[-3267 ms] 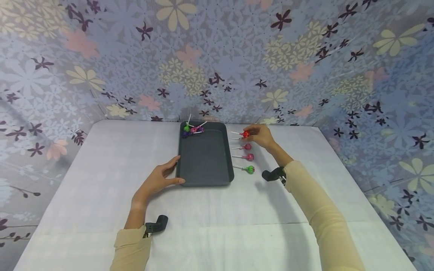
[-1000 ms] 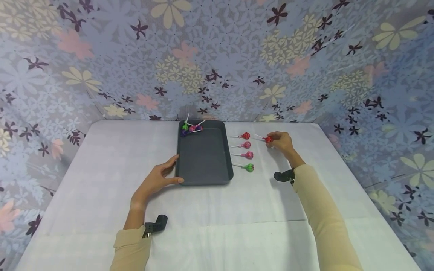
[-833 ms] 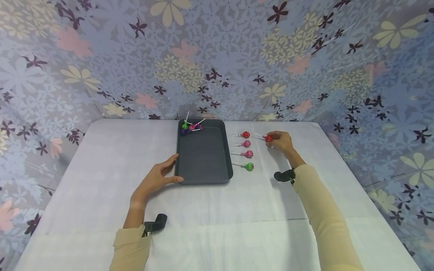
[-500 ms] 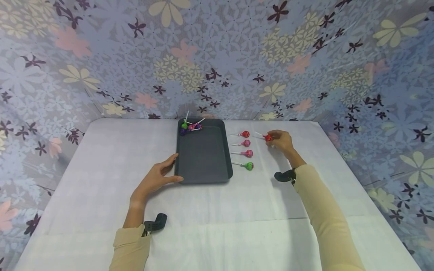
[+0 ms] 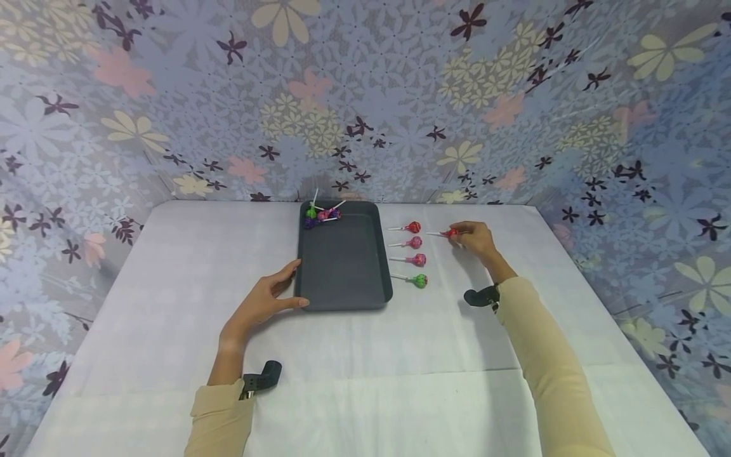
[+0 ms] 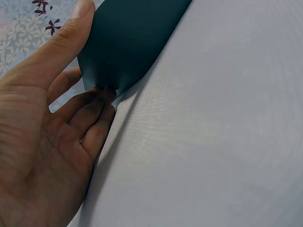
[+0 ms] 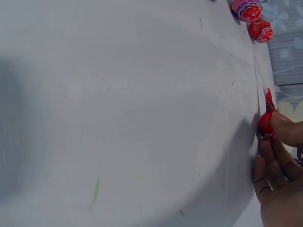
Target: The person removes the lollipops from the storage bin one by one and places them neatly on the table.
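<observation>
My left hand (image 5: 263, 301) holds the near-left corner of a dark grey tray (image 5: 342, 260), thumb over the rim; in the left wrist view its fingers curl at the tray's (image 6: 128, 38) side. Far right of the tray, my right hand (image 5: 475, 240) pinches a red-wrapped lollipop (image 5: 451, 233) by its head, the white stick pointing left. The right wrist view shows thumb and fingertips on the lollipop (image 7: 267, 120), close over the cloth. Between tray and right hand lies a column of lollipops: red (image 5: 414, 227), two pink (image 5: 415, 242), and green (image 5: 421, 280) nearest me.
Several lollipops, green (image 5: 311, 213), pink (image 5: 323, 215) and purple (image 5: 309, 223), are bunched in the tray's far-left corner, some sticks over the rim. White cloth (image 5: 365, 406) covers the table. A floral fabric backdrop (image 5: 394, 108) rises behind and at the sides.
My right hand has moved right from the column's far end, where a red lollipop now shows uncovered. Lately the held lollipop's stick has tipped to nearly level. My left hand stays at the tray.
</observation>
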`<state>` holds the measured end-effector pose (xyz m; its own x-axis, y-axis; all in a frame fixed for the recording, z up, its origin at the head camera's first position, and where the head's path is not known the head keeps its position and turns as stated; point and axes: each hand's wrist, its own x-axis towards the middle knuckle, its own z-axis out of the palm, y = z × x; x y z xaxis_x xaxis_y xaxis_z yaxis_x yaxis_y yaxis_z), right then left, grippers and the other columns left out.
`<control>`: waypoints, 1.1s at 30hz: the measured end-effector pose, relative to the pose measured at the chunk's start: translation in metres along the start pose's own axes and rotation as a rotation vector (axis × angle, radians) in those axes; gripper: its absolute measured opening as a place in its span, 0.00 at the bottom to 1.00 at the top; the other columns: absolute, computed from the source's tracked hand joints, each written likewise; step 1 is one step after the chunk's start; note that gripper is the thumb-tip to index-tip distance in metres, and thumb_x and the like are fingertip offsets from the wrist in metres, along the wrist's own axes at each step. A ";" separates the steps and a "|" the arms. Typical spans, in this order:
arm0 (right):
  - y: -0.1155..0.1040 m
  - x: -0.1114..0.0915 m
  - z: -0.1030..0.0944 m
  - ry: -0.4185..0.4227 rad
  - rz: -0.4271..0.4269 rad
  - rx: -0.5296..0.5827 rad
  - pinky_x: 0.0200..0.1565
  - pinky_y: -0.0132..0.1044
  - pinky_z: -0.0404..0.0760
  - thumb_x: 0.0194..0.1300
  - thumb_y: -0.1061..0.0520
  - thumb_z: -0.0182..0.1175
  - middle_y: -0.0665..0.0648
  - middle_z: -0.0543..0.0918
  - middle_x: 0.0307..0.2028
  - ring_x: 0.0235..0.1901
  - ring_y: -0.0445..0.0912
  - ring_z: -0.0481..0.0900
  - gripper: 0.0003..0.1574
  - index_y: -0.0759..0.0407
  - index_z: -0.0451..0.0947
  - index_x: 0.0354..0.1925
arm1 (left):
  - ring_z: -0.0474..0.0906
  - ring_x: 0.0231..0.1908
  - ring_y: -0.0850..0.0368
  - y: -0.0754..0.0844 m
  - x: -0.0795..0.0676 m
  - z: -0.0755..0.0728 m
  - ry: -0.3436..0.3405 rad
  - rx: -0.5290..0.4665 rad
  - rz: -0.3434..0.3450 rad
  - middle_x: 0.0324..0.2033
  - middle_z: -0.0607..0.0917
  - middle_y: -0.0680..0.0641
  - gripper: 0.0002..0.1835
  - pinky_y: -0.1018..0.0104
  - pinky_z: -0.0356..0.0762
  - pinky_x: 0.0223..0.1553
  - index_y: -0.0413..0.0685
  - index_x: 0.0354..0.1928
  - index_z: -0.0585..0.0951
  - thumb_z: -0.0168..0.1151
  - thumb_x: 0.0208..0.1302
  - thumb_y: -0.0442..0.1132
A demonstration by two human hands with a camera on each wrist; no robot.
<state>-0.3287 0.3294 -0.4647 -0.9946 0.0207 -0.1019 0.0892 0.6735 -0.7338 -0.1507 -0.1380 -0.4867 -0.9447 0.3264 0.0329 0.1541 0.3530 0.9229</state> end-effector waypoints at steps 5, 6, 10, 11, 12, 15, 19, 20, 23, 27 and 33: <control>0.001 0.000 0.000 -0.009 -0.012 0.009 0.40 0.34 0.73 0.67 0.59 0.60 0.69 0.77 0.58 0.51 0.54 0.72 0.27 0.64 0.73 0.63 | 0.55 0.73 0.40 -0.002 0.001 0.000 0.002 0.021 -0.007 0.76 0.53 0.42 0.50 0.52 0.58 0.73 0.50 0.76 0.56 0.73 0.55 0.46; 0.001 0.000 -0.001 -0.008 -0.016 0.009 0.40 0.34 0.73 0.67 0.59 0.60 0.69 0.77 0.57 0.52 0.55 0.73 0.28 0.64 0.72 0.64 | 0.55 0.73 0.40 -0.002 0.001 0.000 0.001 0.023 -0.008 0.76 0.53 0.42 0.50 0.51 0.59 0.73 0.50 0.76 0.56 0.73 0.55 0.46; 0.002 -0.001 -0.001 -0.007 -0.016 0.022 0.42 0.35 0.73 0.66 0.59 0.62 0.69 0.77 0.58 0.53 0.56 0.73 0.29 0.64 0.72 0.64 | 0.56 0.72 0.40 -0.001 0.001 0.000 0.001 0.024 -0.002 0.76 0.53 0.42 0.51 0.51 0.59 0.72 0.49 0.76 0.56 0.74 0.55 0.46; 0.002 -0.001 -0.001 -0.006 -0.014 0.027 0.43 0.35 0.73 0.66 0.59 0.62 0.69 0.77 0.58 0.53 0.56 0.73 0.29 0.64 0.72 0.64 | 0.56 0.72 0.40 -0.001 0.000 0.000 0.001 0.024 -0.001 0.76 0.53 0.42 0.51 0.52 0.59 0.72 0.50 0.76 0.56 0.74 0.55 0.46; 0.003 -0.001 -0.001 -0.005 -0.013 0.033 0.44 0.35 0.73 0.66 0.59 0.62 0.68 0.77 0.58 0.53 0.55 0.74 0.29 0.64 0.72 0.63 | 0.56 0.72 0.40 0.000 0.000 0.000 0.000 0.024 0.001 0.76 0.53 0.42 0.51 0.52 0.59 0.72 0.50 0.76 0.56 0.74 0.55 0.46; 0.004 -0.001 0.000 -0.005 -0.015 0.046 0.45 0.36 0.73 0.65 0.59 0.63 0.68 0.77 0.58 0.55 0.56 0.74 0.29 0.64 0.73 0.63 | 0.56 0.72 0.40 0.000 0.000 0.000 0.001 0.023 0.003 0.76 0.53 0.41 0.51 0.52 0.59 0.72 0.50 0.76 0.56 0.74 0.55 0.46; 0.005 0.000 0.000 -0.001 -0.010 0.052 0.47 0.36 0.73 0.64 0.59 0.64 0.68 0.78 0.58 0.56 0.56 0.74 0.29 0.63 0.73 0.63 | 0.56 0.72 0.40 0.000 0.000 0.000 0.002 0.021 0.000 0.76 0.53 0.42 0.50 0.51 0.59 0.72 0.49 0.76 0.56 0.74 0.55 0.46; 0.005 0.000 0.000 -0.002 -0.006 0.052 0.47 0.36 0.73 0.64 0.59 0.64 0.67 0.78 0.58 0.56 0.56 0.74 0.30 0.63 0.73 0.63 | 0.56 0.72 0.40 0.000 0.000 0.000 0.002 0.020 -0.002 0.76 0.53 0.42 0.50 0.51 0.59 0.72 0.50 0.76 0.56 0.74 0.55 0.46; 0.005 -0.001 -0.001 -0.010 -0.003 0.045 0.49 0.38 0.74 0.64 0.59 0.64 0.67 0.77 0.59 0.56 0.56 0.74 0.30 0.63 0.73 0.63 | 0.56 0.72 0.40 0.000 -0.001 0.000 0.000 0.018 -0.002 0.76 0.53 0.42 0.50 0.51 0.59 0.72 0.50 0.76 0.56 0.73 0.55 0.46; 0.001 -0.002 -0.006 -0.027 -0.016 0.045 0.54 0.45 0.76 0.65 0.60 0.62 0.68 0.76 0.59 0.56 0.58 0.74 0.30 0.64 0.71 0.64 | 0.56 0.72 0.40 -0.001 -0.001 0.000 -0.004 0.016 0.003 0.76 0.53 0.41 0.50 0.51 0.58 0.73 0.49 0.76 0.55 0.73 0.56 0.46; -0.012 -0.004 -0.013 -0.011 -0.071 0.075 0.64 0.57 0.72 0.66 0.61 0.60 0.70 0.74 0.62 0.62 0.62 0.71 0.28 0.68 0.71 0.63 | 0.55 0.73 0.40 -0.001 0.000 0.000 -0.012 0.003 0.007 0.76 0.53 0.42 0.50 0.51 0.58 0.73 0.49 0.76 0.55 0.73 0.56 0.46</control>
<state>-0.3268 0.3309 -0.4463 -0.9979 -0.0341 -0.0549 0.0223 0.6161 -0.7873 -0.1507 -0.1384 -0.4880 -0.9401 0.3391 0.0350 0.1617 0.3533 0.9214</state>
